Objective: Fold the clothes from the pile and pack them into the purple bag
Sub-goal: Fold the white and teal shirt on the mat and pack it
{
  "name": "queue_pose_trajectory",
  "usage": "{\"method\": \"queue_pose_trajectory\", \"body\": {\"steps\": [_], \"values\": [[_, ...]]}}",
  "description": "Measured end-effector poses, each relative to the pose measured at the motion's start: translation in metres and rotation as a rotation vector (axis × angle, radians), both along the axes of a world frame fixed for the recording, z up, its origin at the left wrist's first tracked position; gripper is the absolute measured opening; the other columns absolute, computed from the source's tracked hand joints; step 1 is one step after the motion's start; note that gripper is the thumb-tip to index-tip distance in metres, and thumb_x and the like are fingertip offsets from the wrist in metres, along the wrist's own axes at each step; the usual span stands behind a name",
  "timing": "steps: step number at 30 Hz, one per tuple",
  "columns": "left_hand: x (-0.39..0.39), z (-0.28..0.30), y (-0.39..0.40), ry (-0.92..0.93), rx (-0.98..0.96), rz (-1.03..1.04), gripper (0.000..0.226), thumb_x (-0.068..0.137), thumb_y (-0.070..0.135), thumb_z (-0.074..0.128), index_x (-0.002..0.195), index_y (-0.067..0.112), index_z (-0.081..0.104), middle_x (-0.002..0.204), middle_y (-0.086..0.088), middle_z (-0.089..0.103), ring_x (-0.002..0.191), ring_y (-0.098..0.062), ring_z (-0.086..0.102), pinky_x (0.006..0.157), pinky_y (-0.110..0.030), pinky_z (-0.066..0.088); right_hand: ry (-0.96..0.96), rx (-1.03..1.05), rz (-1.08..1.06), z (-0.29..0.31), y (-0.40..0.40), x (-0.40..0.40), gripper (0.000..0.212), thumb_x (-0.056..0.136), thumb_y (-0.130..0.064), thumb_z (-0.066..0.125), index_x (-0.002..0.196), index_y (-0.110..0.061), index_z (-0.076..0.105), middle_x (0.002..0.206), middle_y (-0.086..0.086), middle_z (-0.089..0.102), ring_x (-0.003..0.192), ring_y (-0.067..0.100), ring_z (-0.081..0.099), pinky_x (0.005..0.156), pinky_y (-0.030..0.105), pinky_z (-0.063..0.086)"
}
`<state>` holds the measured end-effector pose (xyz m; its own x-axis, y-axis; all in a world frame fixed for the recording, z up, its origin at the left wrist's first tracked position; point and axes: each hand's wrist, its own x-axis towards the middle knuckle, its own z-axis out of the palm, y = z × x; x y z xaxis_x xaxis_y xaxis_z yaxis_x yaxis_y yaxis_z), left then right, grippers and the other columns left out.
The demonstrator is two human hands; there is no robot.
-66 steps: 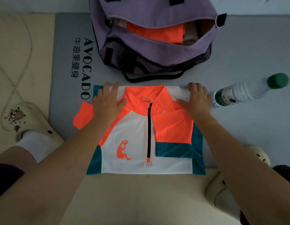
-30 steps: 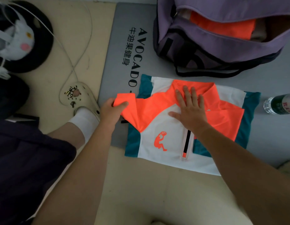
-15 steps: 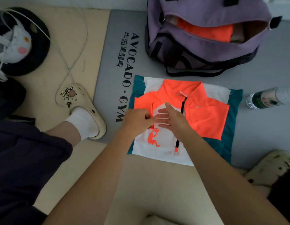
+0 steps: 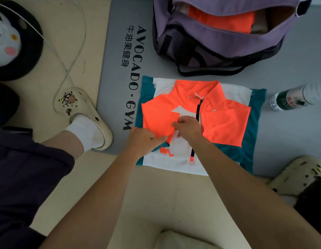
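Note:
An orange, white and teal zip shirt lies front-up on the grey gym mat, both orange sleeves folded across its chest. My left hand holds the lower edge of the left sleeve with curled fingers. Just to its right, my right hand pinches the same sleeve's inner edge beside the black zip. Beyond the shirt stands the purple bag, unzipped, with a folded orange garment inside.
A plastic water bottle lies on the mat right of the shirt. My cream clogs sit at the left and lower right. A white cable and a black round cushion with a plush toy are far left.
The left sleeve, sticking out to the side earlier, now lies folded over the chest. My left hand carried it in; my right hand left the collar and came to the sleeve's edge.

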<state>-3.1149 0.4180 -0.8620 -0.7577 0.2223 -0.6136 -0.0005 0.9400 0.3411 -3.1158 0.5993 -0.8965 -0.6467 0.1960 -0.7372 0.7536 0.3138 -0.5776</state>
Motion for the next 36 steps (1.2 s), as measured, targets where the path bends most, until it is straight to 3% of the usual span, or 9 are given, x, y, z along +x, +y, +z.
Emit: {"method": "queue_pose_trajectory", "body": {"steps": [3,8,12,16,20,25,28,32,36], "values": [[-0.004,0.004,0.001,-0.238,0.035,0.204,0.071,0.083,0.073,0.042,0.056,0.011,0.063,0.051,0.003,0.065,0.049,-0.013,0.063,0.061,-0.031,0.048,-0.002,-0.004,-0.048,-0.004,0.003,-0.001,0.022,0.091,-0.017,0.062,0.071,-0.013,0.054,0.061,0.007,0.061,0.036,0.012,0.057,0.037,0.019,0.036],[-0.008,-0.002,-0.007,0.179,0.051,0.343,0.020,0.093,0.035,0.055,0.086,0.016,0.055,0.072,0.003,0.058,0.071,-0.021,0.058,0.063,-0.034,0.041,-0.002,-0.012,-0.128,-0.005,0.003,0.002,0.023,0.092,-0.020,0.061,0.072,-0.020,0.051,0.060,0.006,0.060,0.037,0.019,0.057,0.038,0.023,0.037],[-0.021,-0.018,-0.010,0.093,0.057,0.492,0.027,0.090,0.037,0.063,0.102,0.015,0.055,0.089,0.003,0.058,0.082,-0.018,0.055,0.069,-0.032,0.040,0.028,0.049,-0.170,-0.003,0.009,0.006,0.016,0.092,-0.022,0.063,0.079,-0.015,0.056,0.059,0.007,0.061,0.029,0.011,0.052,0.039,0.019,0.035],[-0.034,-0.031,-0.013,0.036,0.120,0.489,0.024,0.088,0.038,0.067,0.098,0.017,0.063,0.092,0.007,0.059,0.086,-0.014,0.054,0.076,-0.030,0.041,0.003,-0.065,-0.238,0.004,0.020,0.009,0.017,0.088,-0.022,0.071,0.092,-0.009,0.060,0.075,0.004,0.064,0.033,0.012,0.056,0.039,0.024,0.040],[-0.042,-0.035,-0.013,0.100,0.227,0.519,0.012,0.087,0.030,0.070,0.085,0.019,0.064,0.077,0.013,0.058,0.077,-0.009,0.054,0.074,-0.026,0.041,-0.091,-0.137,-0.164,0.008,0.015,0.015,0.020,0.084,-0.018,0.075,0.089,-0.006,0.060,0.073,0.008,0.063,0.034,0.012,0.057,0.037,0.021,0.040],[-0.035,-0.034,-0.018,0.067,0.243,0.550,0.013,0.087,0.034,0.069,0.085,0.024,0.060,0.077,0.013,0.058,0.074,-0.005,0.055,0.067,-0.022,0.040,-0.142,-0.101,-0.025,0.004,0.006,0.025,0.034,0.088,-0.019,0.070,0.069,-0.012,0.043,0.036,0.002,0.049,0.029,0.013,0.052,0.035,0.018,0.036],[-0.028,-0.036,-0.020,0.053,0.210,0.521,0.015,0.085,0.037,0.070,0.088,0.024,0.063,0.079,0.014,0.060,0.074,-0.002,0.055,0.064,-0.015,0.037,-0.165,-0.038,0.011,0.001,0.011,0.036,0.034,0.089,-0.022,0.067,0.067,-0.013,0.043,0.029,0.000,0.045,0.026,0.014,0.047,0.037,0.019,0.035],[-0.035,-0.034,-0.011,0.093,0.230,0.577,0.016,0.086,0.038,0.070,0.087,0.024,0.063,0.077,0.017,0.059,0.075,-0.003,0.055,0.063,-0.014,0.037,-0.095,0.031,-0.072,0.001,0.019,0.037,0.023,0.087,-0.031,0.070,0.076,-0.020,0.053,0.037,-0.005,0.052,0.029,0.012,0.052,0.045,0.026,0.047],[-0.052,-0.030,0.002,0.143,0.221,0.566,0.019,0.090,0.034,0.066,0.094,0.016,0.066,0.088,0.007,0.061,0.083,-0.010,0.056,0.073,-0.023,0.039,0.032,0.065,-0.162,0.001,0.021,0.021,0.019,0.089,-0.025,0.068,0.079,-0.017,0.054,0.057,0.003,0.058,0.029,0.011,0.051,0.043,0.025,0.044]]}}
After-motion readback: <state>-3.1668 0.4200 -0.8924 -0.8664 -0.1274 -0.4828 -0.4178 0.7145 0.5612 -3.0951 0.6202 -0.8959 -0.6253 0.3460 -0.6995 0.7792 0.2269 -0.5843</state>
